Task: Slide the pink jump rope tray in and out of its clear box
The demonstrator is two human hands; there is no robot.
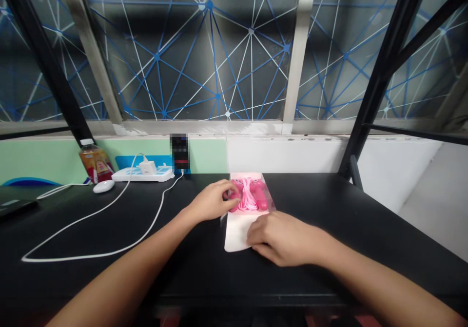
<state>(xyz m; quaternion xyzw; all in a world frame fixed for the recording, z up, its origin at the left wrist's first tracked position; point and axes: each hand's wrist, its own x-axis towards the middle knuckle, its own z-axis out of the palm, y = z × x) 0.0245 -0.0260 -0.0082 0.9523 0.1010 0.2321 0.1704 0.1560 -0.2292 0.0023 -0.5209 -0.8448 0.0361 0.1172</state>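
Note:
A pink skipping rope (249, 195) lies coiled in an open white box (237, 234), with a pink handle on either side of the bundle. Clear plastic shows at the box's right edge. At the left side of the box, my left hand (212, 201) is curved, thumb and fingers apart, with the tips at the left handle; firm contact cannot be made out. My right hand (283, 237) has its fingers curled on the right edge of the white flap nearest me. Its fingertips are partly hidden.
White cable (109, 255) loops over the black table (351, 249) on the left. A power strip (127, 173), a white mouse (104, 186), a drink bottle (95, 163) and a blurred dark device (179, 152) stand along the wall. Black metal posts (373, 81) rise at both sides.

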